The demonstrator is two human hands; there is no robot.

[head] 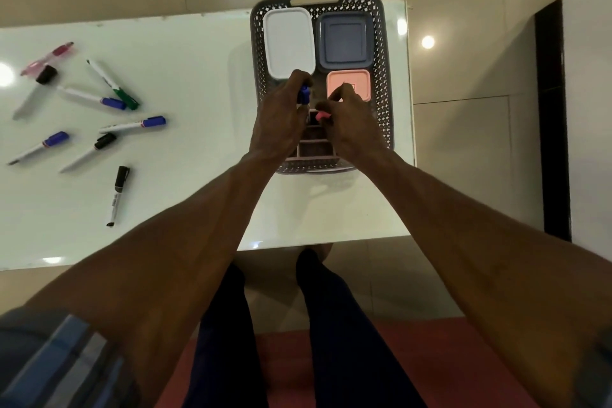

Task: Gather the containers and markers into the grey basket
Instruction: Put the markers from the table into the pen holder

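Basket (381, 76) | left hand (281, 122) grips blue marker (304, 94); right hand (351, 122) pinches pink marker (322, 115); labels unreadable

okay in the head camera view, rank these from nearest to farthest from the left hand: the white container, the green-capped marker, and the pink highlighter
1. White container: in the grey basket, touching the left hand at its fingertips.
2. Green-capped marker: on the table, well to the left.
3. Pink highlighter: far-left of the table.

White table (198, 43) on tiled floor (463, 142); red mat (430, 358) near
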